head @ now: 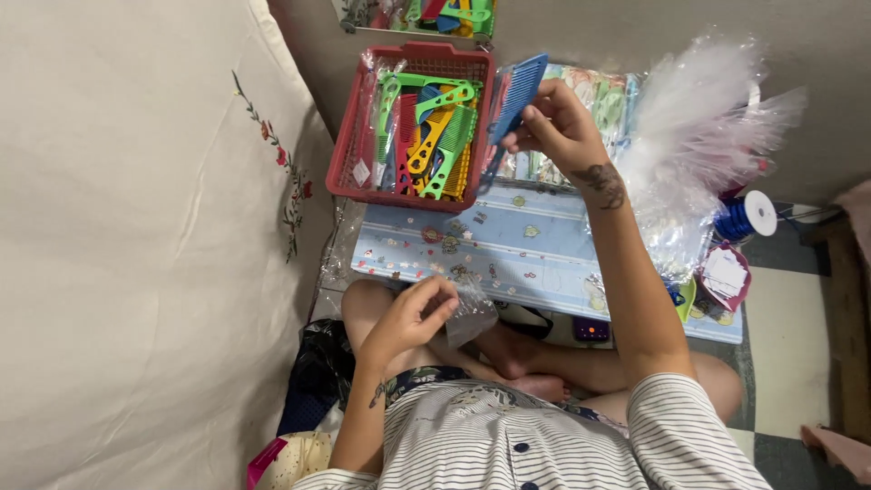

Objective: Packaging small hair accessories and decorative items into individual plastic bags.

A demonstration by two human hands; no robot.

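My right hand is raised over the low table and grips a blue comb by its lower end, beside the red basket. The basket holds several plastic combs in green, yellow, red and blue, some in clear wrappers. Near my lap, my left hand pinches a small clear plastic bag at the table's near edge. I sit cross-legged behind the table in a striped shirt.
A low table with a light blue patterned top stands before me. A heap of clear plastic bags lies at its right, with a blue ribbon spool beyond. A white embroidered cloth fills the left.
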